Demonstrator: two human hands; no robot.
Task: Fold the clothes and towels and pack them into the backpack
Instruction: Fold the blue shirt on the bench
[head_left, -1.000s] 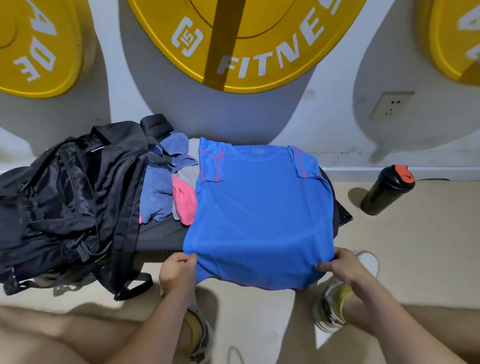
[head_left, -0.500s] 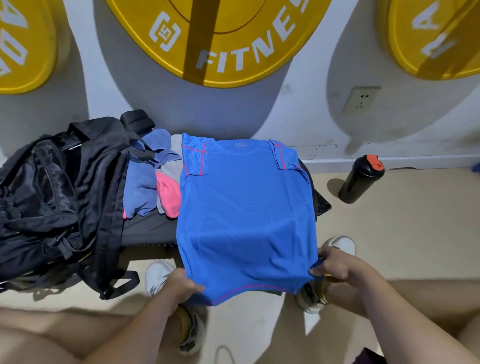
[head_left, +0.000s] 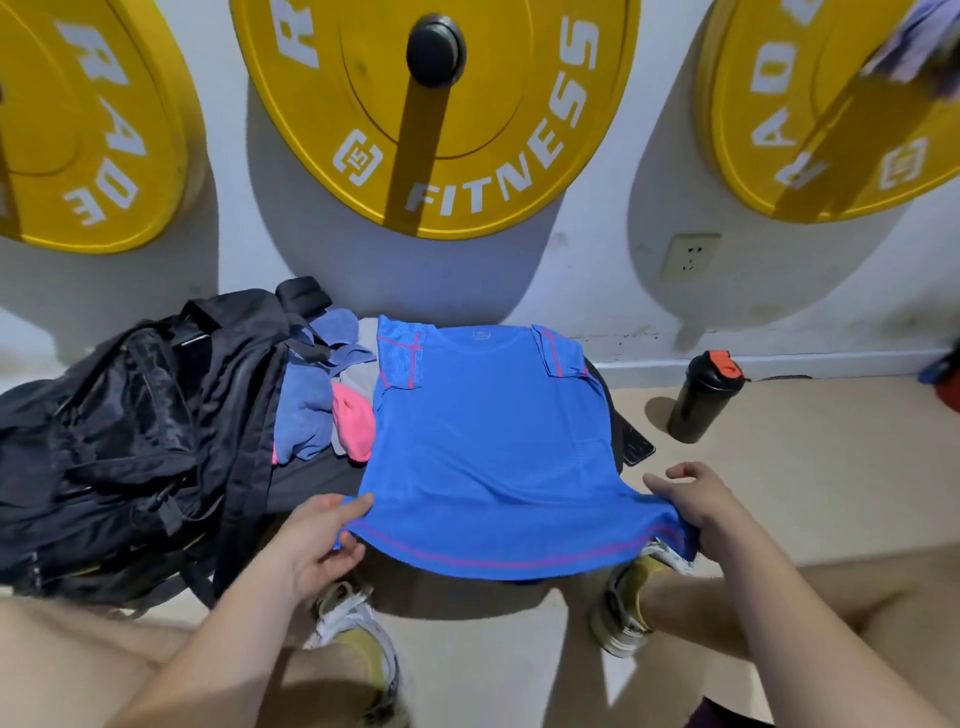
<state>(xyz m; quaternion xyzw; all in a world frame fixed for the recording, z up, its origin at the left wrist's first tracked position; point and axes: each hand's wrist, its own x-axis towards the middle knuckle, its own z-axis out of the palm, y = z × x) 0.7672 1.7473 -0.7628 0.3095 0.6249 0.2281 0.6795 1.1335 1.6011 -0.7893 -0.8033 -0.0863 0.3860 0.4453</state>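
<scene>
A blue T-shirt (head_left: 488, 441) with pink seams lies spread on a dark bench, sleeves folded in, collar toward the wall. My left hand (head_left: 322, 540) pinches its bottom-left hem corner and my right hand (head_left: 691, 504) pinches the bottom-right corner, lifting the hem off the bench's front edge. A black backpack (head_left: 130, 447) slumps at the left. Between it and the shirt lie a blue-grey cloth (head_left: 306, 410), a pink cloth (head_left: 356, 426) and a grey one (head_left: 363, 374).
A black shaker bottle (head_left: 701, 400) with a red cap stands on the beige floor at the right. A dark phone (head_left: 636, 447) peeks from under the shirt's right side. Yellow weight plates (head_left: 431, 114) hang on the wall behind. My shoes (head_left: 628, 597) rest below the bench.
Both hands have raised the shirt's bottom hem and drawn it up off the front edge; the view has tilted upward, showing more of the wall.
</scene>
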